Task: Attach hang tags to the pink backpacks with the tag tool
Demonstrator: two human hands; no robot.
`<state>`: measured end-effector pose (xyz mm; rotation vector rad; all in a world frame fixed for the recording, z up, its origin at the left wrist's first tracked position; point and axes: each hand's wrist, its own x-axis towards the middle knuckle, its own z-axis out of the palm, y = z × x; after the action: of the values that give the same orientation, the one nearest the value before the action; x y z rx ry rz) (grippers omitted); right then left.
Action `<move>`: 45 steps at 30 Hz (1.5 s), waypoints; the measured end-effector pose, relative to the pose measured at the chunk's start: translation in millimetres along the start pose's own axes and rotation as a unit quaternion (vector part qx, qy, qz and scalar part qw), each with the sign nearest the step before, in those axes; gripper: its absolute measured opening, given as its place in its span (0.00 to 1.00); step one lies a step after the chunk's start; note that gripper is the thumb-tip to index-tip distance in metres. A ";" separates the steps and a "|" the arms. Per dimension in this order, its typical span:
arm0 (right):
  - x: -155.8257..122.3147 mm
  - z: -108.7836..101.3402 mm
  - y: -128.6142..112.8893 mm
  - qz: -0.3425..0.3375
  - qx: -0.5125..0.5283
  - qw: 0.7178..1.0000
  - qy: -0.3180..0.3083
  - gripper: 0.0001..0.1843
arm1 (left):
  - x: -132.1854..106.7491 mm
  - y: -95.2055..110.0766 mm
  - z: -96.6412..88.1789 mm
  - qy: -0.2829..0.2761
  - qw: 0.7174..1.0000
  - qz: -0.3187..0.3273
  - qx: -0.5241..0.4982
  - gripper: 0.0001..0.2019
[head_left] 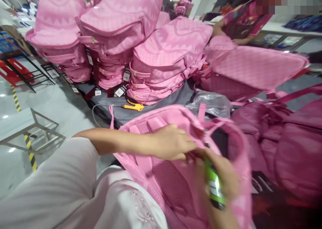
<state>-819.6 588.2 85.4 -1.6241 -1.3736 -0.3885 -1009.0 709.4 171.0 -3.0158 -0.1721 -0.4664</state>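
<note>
A pink backpack [173,178] lies in front of me, its padded back panel and straps facing up. My left hand [173,143] reaches across it, with closed fingers pinching the pink fabric near the top edge. My right hand [226,175] is blurred and close to the left fingertips, also at the backpack. Held in its palm is a short green tool with black ends [215,185]; its exact kind is unclear. What lies between the fingertips of the two hands is too blurred to make out.
Stacks of pink backpacks [171,51] with hang tags stand behind on the dark-covered table [110,113]. A yellow air blow gun [134,106] and a clear plastic bag [211,103] lie there. More pink bags [297,148] sit at right. Another person [241,24] works across the table. A metal stool frame [35,128] stands left.
</note>
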 end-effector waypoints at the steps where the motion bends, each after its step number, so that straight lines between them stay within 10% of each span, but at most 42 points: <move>1: -0.7 11.8 5.1 -0.044 0.000 0.999 -0.014 0.13 | -2.5 -9.0 14.8 -0.008 1.000 0.013 0.000 0.12; 5: -5.6 40.1 21.5 -0.203 -0.032 0.979 -0.008 0.12 | -11.3 -54.1 40.4 0.014 0.995 0.091 0.039 0.11; 11: -0.1 38.3 23.9 -0.235 -0.028 0.972 -0.005 0.17 | -21.8 -100.3 15.7 0.023 0.997 0.032 0.071 0.17; 15: -2.0 53.1 8.6 -0.225 -0.049 0.973 -0.004 0.20 | 4.2 -94.2 9.8 0.040 0.998 -0.048 -0.004 0.17; 22: -38.7 56.2 -39.7 -0.109 0.019 0.994 -0.010 0.24 | 71.7 -85.4 42.8 -0.126 0.987 -0.097 -0.014 0.42; 29: -28.7 40.5 -23.8 -0.011 0.102 0.994 -0.026 0.19 | 76.5 -70.2 63.1 -0.081 0.991 0.107 0.028 0.54; 33: -34.3 37.7 -24.3 0.067 0.135 0.988 -0.013 0.17 | 83.3 -58.8 70.4 -0.123 0.989 0.070 0.051 0.61; 39: -32.1 28.9 -10.3 0.161 0.111 0.978 -0.067 0.17 | 85.7 -58.2 83.8 -0.108 0.990 0.061 0.060 0.49; 45: -7.5 0.9 -4.7 0.077 0.003 0.989 -0.129 0.09 | 83.1 -58.8 92.4 -0.087 0.993 0.052 0.056 0.45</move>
<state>-826.4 584.2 81.5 -1.8096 -1.4244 -0.0844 -910.2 785.2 112.5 -2.9341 -0.0487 -0.1774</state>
